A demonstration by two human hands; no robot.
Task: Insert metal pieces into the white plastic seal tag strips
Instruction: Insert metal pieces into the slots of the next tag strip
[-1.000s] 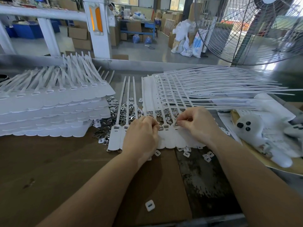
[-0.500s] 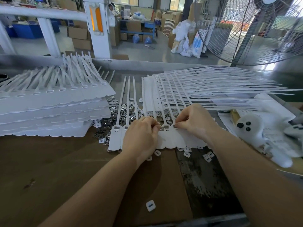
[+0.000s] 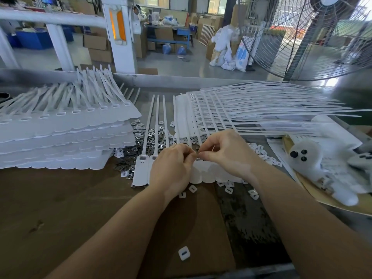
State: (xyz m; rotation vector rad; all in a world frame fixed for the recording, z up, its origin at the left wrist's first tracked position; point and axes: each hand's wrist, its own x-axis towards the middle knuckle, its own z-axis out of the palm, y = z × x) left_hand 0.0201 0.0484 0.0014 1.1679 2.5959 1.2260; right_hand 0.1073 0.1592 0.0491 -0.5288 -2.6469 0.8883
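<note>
A white seal tag strip [image 3: 141, 174] lies flat in front of me, its long tails pointing away. My left hand [image 3: 173, 170] and my right hand [image 3: 225, 153] meet above the strip's heads, fingertips together. Between them they pinch a small metal piece [image 3: 198, 156]. Loose metal pieces [image 3: 153, 135] are heaped behind the strip. Both hands cover the middle heads of the strip.
A tall stack of white strips [image 3: 60, 137] stands at left, another fanned pile [image 3: 251, 113] at right. Small white caps [image 3: 184, 253] lie scattered on the brown table [image 3: 60, 218]. A white plush toy [image 3: 322, 164] lies at right, a large fan [image 3: 312, 37] behind.
My right hand has lifted off the strip and drawn toward the left hand; the two now pinch a metal piece between their fingertips above the heads.
</note>
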